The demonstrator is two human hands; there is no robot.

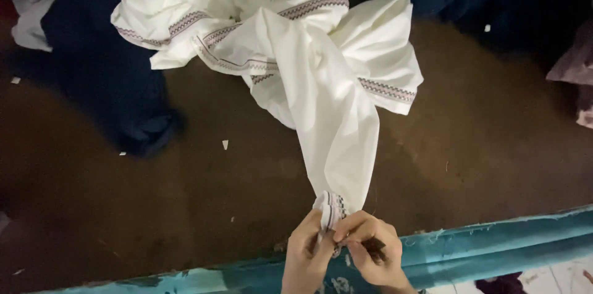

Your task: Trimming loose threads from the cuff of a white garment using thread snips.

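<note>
Both hands pinch the trimmed hem of a white cloth [321, 84] just above the teal edge [494, 238] of a brown table [123, 207]. The left hand [306, 257] and right hand [370, 257] sit side by side and touching, fingers closed on the same gathered corner of cloth, where a band of dark patterned trim [336, 206] shows between the fingertips. The right hand also appears to hold something small and dark against the hem; what it is cannot be told. From that grip the cloth runs away from the teal edge, its long axis leaning slightly left as it rises up the picture: a narrow, taut neck close to the hands, widening into a crumpled heap at the far side of the table. More bands of the same trim cross the heap. A dark blue garment [105, 65] lies well to the left of the cloth, far from the teal edge. Small pale scraps [225, 144] dot the table between the two. Neither hand is clearly nearer the heap; both meet at the hem.
</note>
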